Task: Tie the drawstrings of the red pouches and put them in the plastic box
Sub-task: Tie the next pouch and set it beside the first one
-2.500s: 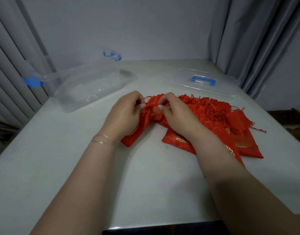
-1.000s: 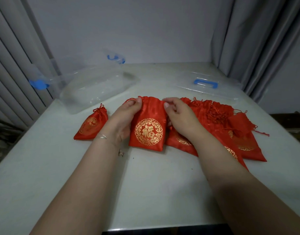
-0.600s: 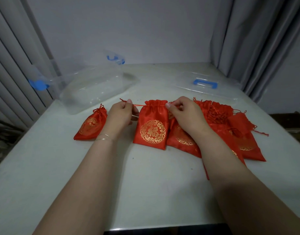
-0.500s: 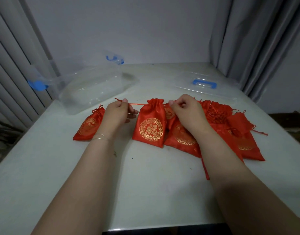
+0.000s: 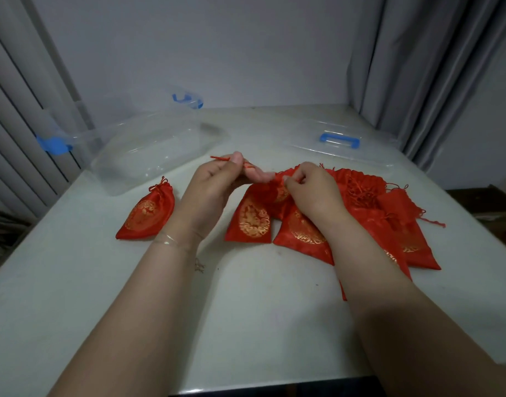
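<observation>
The clear plastic box [image 5: 148, 150] stood far left on the white worktop [image 5: 246, 310]; the left hand [image 5: 214, 187] pinched a thin red drawstring [image 5: 220, 158]; the right hand [image 5: 312, 190] pinched the gathered neck of the soft, light red satin pouch [image 5: 250, 219], probably slippery; cords were judged the best hold.
</observation>
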A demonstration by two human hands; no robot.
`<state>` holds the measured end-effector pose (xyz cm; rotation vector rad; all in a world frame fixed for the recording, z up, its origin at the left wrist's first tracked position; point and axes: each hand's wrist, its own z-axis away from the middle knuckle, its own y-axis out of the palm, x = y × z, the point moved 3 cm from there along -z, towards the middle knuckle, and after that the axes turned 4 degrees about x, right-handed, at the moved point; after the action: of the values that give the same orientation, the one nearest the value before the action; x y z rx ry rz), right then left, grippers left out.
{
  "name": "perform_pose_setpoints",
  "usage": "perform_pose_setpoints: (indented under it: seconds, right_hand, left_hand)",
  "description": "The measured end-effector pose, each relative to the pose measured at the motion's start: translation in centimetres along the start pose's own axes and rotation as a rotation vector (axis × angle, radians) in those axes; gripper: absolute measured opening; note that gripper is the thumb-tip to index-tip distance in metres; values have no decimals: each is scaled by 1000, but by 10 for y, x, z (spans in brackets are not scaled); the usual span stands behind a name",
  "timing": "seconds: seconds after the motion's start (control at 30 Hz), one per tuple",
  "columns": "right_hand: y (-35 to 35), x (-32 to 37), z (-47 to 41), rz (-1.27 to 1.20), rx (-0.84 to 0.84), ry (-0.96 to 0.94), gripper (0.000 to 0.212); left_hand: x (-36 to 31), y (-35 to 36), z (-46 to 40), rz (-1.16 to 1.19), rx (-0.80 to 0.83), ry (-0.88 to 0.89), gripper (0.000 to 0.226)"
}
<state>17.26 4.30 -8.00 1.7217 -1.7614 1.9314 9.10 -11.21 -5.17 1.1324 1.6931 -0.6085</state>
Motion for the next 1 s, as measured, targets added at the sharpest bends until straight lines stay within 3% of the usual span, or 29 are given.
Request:
perform_pose_setpoints:
  seconds: [0.17, 0.27, 0.47, 0.57, 0.73, 0.9, 1.0]
  right_hand:
    - [3, 3, 3, 92, 15, -19, 24]
    - [2, 4, 5, 64, 10, -23, 25]
    - [6, 5, 8, -35, 45, -70, 23]
    - [10, 13, 13, -113, 102, -170, 21]
    - [19, 26, 23, -158, 230, -355, 14]
    - [23, 33, 26, -213, 323, -402, 14]
    - [17, 29, 25, -243, 255, -337, 35]
  left_hand:
    - [5, -1, 3, -654, -33, -94, 35]
    - [14, -14, 1, -888, -39, -145, 29]
    - [19, -23, -1, -963, -96, -183, 16]
    - [23, -27, -2, -935, -161, -207, 19]
    - [24, -21, -2, -985, -209, -149, 20]
    - [23, -19, -3, -1030, -247, -104, 14]
    - [22, -18, -3, -1091, -247, -42, 11]
